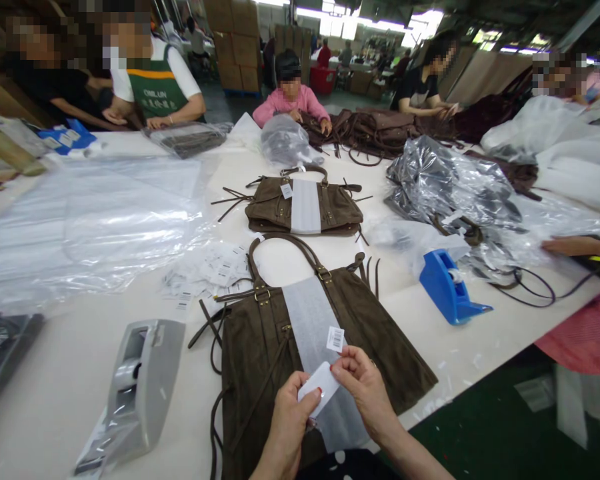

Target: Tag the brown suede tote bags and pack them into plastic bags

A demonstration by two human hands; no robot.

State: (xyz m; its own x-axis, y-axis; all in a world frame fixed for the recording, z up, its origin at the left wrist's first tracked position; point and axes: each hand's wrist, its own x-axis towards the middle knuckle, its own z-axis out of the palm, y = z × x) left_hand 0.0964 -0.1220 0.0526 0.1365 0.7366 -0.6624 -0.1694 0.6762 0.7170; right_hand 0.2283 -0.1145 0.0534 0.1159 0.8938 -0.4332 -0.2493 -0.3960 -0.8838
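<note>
White card [321,388] pinched between both your hands, left hand [286,427] and right hand [361,390] gripping opposite ends, hovers over the near end of the brown handbag [260,353], whose long axis runs away from you across the bench [55,380].

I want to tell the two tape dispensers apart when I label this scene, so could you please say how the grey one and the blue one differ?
The grey dispenser sits at the near left of the table; the blue dispenser sits on the right, beside crumpled plastic. The grey one looks bulkier and boxier in this view; the blue one is lower and wedge-shaped. Both rest on the table, untouched by either hand.
</note>
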